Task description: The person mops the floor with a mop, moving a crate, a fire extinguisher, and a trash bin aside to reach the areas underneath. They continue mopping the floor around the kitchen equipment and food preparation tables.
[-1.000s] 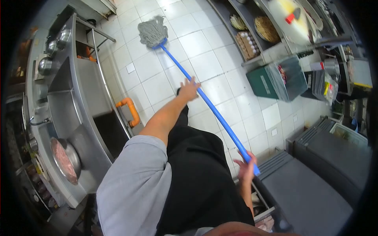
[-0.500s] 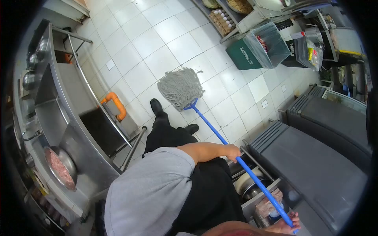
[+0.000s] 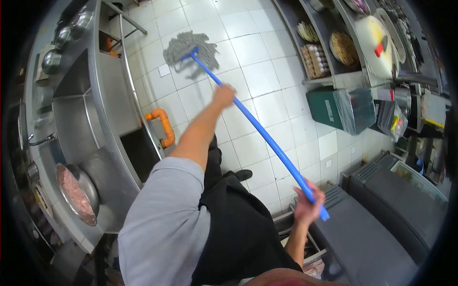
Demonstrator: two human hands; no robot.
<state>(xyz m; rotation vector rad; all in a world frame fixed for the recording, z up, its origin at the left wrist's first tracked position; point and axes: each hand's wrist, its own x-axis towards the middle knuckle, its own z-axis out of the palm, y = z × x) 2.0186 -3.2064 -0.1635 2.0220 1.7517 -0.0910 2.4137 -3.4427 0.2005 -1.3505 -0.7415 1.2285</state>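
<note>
A blue mop handle (image 3: 267, 138) runs diagonally from upper left to lower right. My left hand (image 3: 224, 95) is wrapped round it a little below the mop head, with that arm stretched forward. Near the handle's end, my right hand (image 3: 309, 202) grips it, fingers curled round the shaft. The grey string mop head (image 3: 191, 53) is at the upper left, over the white tiled floor (image 3: 260, 69); whether all its strands touch the tiles is hard to tell.
Steel sinks (image 3: 76, 119) and a bowl of pinkish meat (image 3: 76, 195) line the left side. An orange pipe (image 3: 164, 126) sticks out below. On the right are a green bin (image 3: 327, 107), shelves with eggs (image 3: 315, 62) and grey-lidded chests (image 3: 372, 238).
The mop head has moved up and left, away from my feet. My left hand has reached forward with the handle, and my right hand has come up and inward. The view has shifted.
</note>
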